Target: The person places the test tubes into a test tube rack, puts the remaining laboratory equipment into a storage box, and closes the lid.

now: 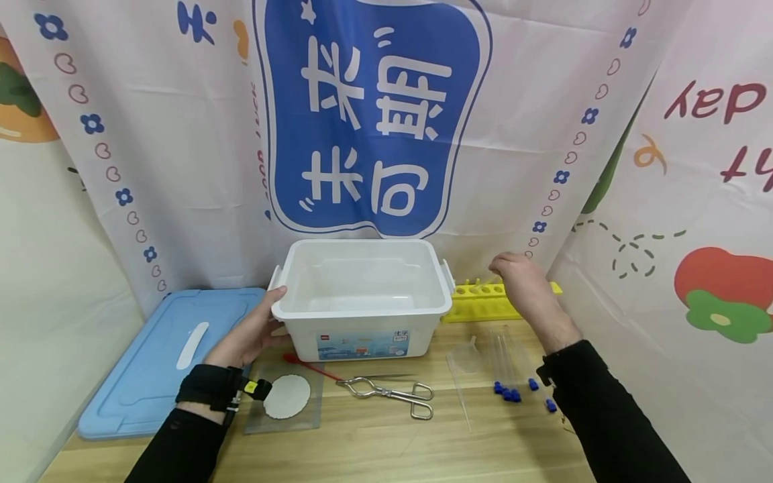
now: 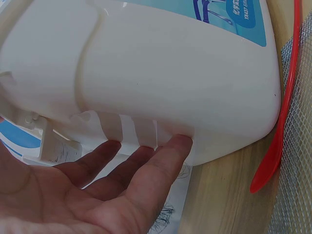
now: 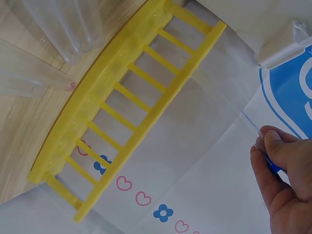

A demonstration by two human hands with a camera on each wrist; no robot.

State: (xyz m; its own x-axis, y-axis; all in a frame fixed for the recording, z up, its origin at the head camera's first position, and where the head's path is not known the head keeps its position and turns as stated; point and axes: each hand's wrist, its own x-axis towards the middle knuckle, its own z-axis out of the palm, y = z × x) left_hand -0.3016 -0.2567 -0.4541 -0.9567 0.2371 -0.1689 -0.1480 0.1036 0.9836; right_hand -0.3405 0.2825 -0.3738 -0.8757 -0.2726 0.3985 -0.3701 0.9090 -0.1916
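A white plastic storage box (image 1: 362, 323) stands at the back of the table. My left hand (image 1: 252, 330) is at its left end, thumb at the rim. In the left wrist view, the extended fingers (image 2: 163, 168) touch the box's outer wall. Above the yellow test tube rack (image 1: 480, 307), my right hand (image 1: 528, 288) pinches the end of a slender clear test tube (image 3: 246, 119). A bit of blue stopper (image 3: 274, 166) shows beneath those fingers in the right wrist view. The tube slants toward the rack, its far end overlapping the rack's rail there.
Clear test tubes (image 1: 501, 355) and several blue stoppers (image 1: 507, 392) lie at right, near a clear funnel (image 1: 467, 355) and thin rod (image 1: 459, 396). Crucible tongs (image 1: 392, 392), a red spoon (image 1: 314, 367) and a white disc (image 1: 287, 396) on wire gauze (image 1: 260, 421) lie in front. A blue lid (image 1: 151, 376) is left.
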